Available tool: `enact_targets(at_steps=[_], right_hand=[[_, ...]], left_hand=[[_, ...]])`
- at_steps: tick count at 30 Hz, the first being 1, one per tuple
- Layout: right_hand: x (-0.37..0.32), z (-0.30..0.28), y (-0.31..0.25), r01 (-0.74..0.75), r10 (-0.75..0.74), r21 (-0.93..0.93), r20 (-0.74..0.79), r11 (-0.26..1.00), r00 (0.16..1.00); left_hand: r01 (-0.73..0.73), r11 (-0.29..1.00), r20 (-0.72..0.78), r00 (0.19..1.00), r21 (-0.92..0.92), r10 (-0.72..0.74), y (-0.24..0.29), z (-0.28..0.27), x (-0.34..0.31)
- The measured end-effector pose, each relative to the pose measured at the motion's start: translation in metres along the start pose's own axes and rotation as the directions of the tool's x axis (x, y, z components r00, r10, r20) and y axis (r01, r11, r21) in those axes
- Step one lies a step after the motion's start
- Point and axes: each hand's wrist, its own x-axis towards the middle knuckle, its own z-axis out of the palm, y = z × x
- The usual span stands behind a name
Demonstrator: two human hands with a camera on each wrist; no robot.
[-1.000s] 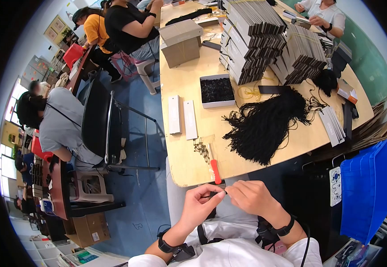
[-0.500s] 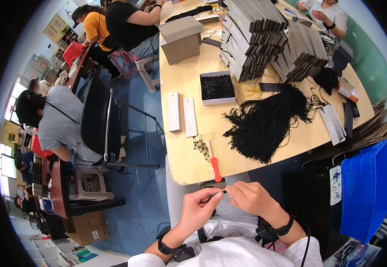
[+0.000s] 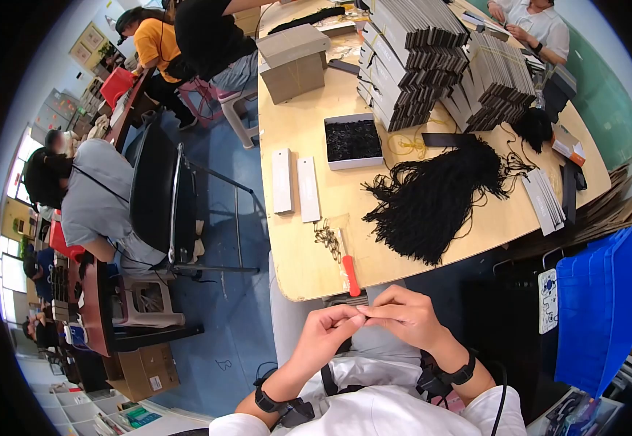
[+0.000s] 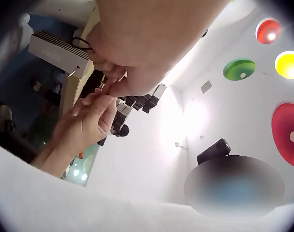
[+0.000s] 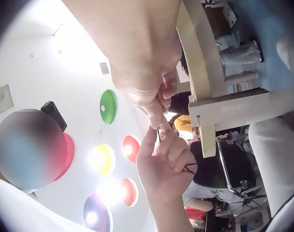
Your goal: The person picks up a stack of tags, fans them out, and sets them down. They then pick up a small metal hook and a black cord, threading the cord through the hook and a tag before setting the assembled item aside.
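Note:
In front of my lap both hands meet at their fingertips. My left hand (image 3: 323, 334) pinches a thin black cord (image 5: 158, 134) between thumb and fingers, and a small loop of it sticks out past the curled fingers in the right wrist view. Against the left thumb tip, my right hand (image 3: 407, 318) pinches at the same spot with thumb and index finger; its grip mostly hides the cord end. Just beyond the hands, a stack of grey printed tags (image 5: 229, 111) lies over the lap, each with a hole near its end.
On the table (image 3: 301, 276) lie a red-handled tool (image 3: 350, 276), a black cord bundle (image 3: 439, 207), a box of small black pieces (image 3: 353, 161) and two white tags (image 3: 282, 182). Tall tag stacks (image 3: 410, 65) stand behind. A blue bin (image 3: 596, 312) is at right.
My right hand has turned slightly and its fingers have straightened toward the left thumb. The short dark piece of cord seen between the hands is now covered. The left hand barely moved.

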Motion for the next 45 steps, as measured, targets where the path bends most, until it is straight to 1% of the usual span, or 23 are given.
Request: enact_targets(at_steps=[1, 2, 4, 5, 7, 9, 11, 13, 14, 16, 17, 18, 19, 22, 26, 28, 35, 38, 40, 41, 43, 44, 45], right_hand=[[-0.001, -0.002, 0.000, 0.000, 0.000, 0.000, -0.001, 1.000, 1.000], [-0.001, -0.004, 0.000, -0.003, 0.003, -0.051, 0.008, 0.999, 1.000], [-0.002, -0.007, 0.000, -0.007, 0.008, -0.101, 0.016, 0.995, 1.000], [-0.002, -0.008, 0.000, -0.001, 0.004, -0.092, 0.034, 0.996, 0.999], [-0.004, -0.011, -0.001, 0.003, 0.002, -0.086, 0.052, 0.996, 0.999], [-0.006, -0.016, -0.005, -0.070, 0.077, -0.058, 0.123, 0.996, 0.989], [-0.008, -0.018, -0.010, -0.095, 0.101, -0.046, 0.143, 0.994, 0.985], [-0.011, -0.019, -0.012, -0.122, 0.126, -0.034, 0.162, 0.992, 0.979], [-0.013, -0.019, -0.011, -0.127, 0.123, 0.007, 0.182, 0.992, 0.976], [-0.014, -0.018, -0.013, -0.134, 0.122, 0.049, 0.200, 0.990, 0.972], [-0.014, -0.017, -0.017, -0.184, 0.165, 0.087, 0.195, 0.979, 0.967], [-0.013, -0.017, -0.020, -0.232, 0.206, 0.125, 0.191, 0.965, 0.960], [-0.012, -0.017, -0.022, -0.233, 0.207, 0.126, 0.191, 0.964, 0.960], [-0.012, -0.018, -0.026, -0.228, 0.206, 0.105, 0.185, 0.968, 0.961], [-0.013, -0.010, -0.027, -0.240, 0.207, 0.179, 0.184, 0.954, 0.961], [-0.014, -0.007, -0.027, -0.253, 0.217, 0.201, 0.188, 0.946, 0.958], [-0.019, -0.007, -0.025, -0.265, 0.231, 0.177, 0.190, 0.948, 0.954], [-0.024, -0.007, -0.022, -0.279, 0.250, 0.166, 0.176, 0.946, 0.952], [-0.029, -0.008, -0.020, -0.295, 0.267, 0.163, 0.171, 0.942, 0.948], [-0.031, -0.008, -0.019, -0.311, 0.292, 0.139, 0.141, 0.940, 0.946], [-0.037, -0.011, -0.016, -0.326, 0.314, 0.113, 0.110, 0.939, 0.943], [-0.042, -0.013, -0.012, -0.352, 0.346, 0.109, 0.074, 0.930, 0.935], [-0.047, -0.015, -0.009, -0.379, 0.377, 0.106, 0.039, 0.920, 0.926]], left_hand=[[0.042, 0.999, 0.012, 0.999, -0.015, -0.042, 0.000, -0.001, 0.000], [0.042, 0.999, 0.012, 0.999, -0.015, -0.042, 0.001, 0.000, -0.001], [0.022, 1.000, -0.080, 0.997, -0.006, -0.023, 0.005, 0.005, -0.003], [0.024, 1.000, -0.079, 0.997, -0.007, -0.024, 0.005, 0.005, -0.003], [-0.039, 0.999, -0.046, 0.998, 0.015, 0.040, 0.006, 0.004, -0.004], [-0.048, 0.999, -0.014, 0.999, 0.024, 0.048, 0.010, 0.003, -0.008], [-0.056, 0.998, 0.017, 0.998, 0.032, 0.056, 0.010, 0.000, -0.011], [-0.106, 0.993, 0.067, 0.992, 0.045, 0.102, 0.008, -0.003, -0.013], [-0.107, 0.993, 0.067, 0.992, 0.044, 0.104, 0.008, -0.006, -0.013], [-0.094, 0.971, 0.146, 0.987, 0.219, 0.063, 0.006, -0.012, -0.015], [-0.091, 0.972, 0.147, 0.987, 0.218, 0.060, 0.006, -0.012, -0.017], [-0.135, 0.940, 0.148, 0.985, 0.314, 0.092, 0.006, -0.013, -0.018], [-0.178, 0.895, 0.153, 0.980, 0.408, 0.125, 0.008, -0.014, -0.019], [-0.133, 0.914, 0.189, 0.980, 0.383, 0.063, 0.014, -0.017, -0.026], [-0.157, 0.939, 0.194, 0.976, 0.305, 0.100, 0.006, -0.017, -0.029], [-0.115, 0.976, 0.158, 0.984, 0.183, 0.087, -0.002, -0.018, -0.030], [-0.111, 0.986, 0.158, 0.983, 0.126, 0.091, -0.006, -0.021, -0.032], [-0.111, 0.981, 0.153, 0.985, 0.162, 0.086, -0.006, -0.022, -0.032], [-0.062, 0.963, 0.117, 0.993, 0.263, 0.032, -0.002, -0.021, -0.033], [-0.063, 0.963, 0.117, 0.993, 0.263, 0.033, -0.004, -0.021, -0.033], [-0.112, 0.915, 0.055, 0.994, 0.388, 0.098, -0.011, -0.023, -0.031], [-0.114, 0.914, 0.056, 0.993, 0.388, 0.101, -0.012, -0.023, -0.032], [-0.067, 0.897, 0.005, 0.997, 0.436, 0.072, -0.012, -0.024, -0.033]])
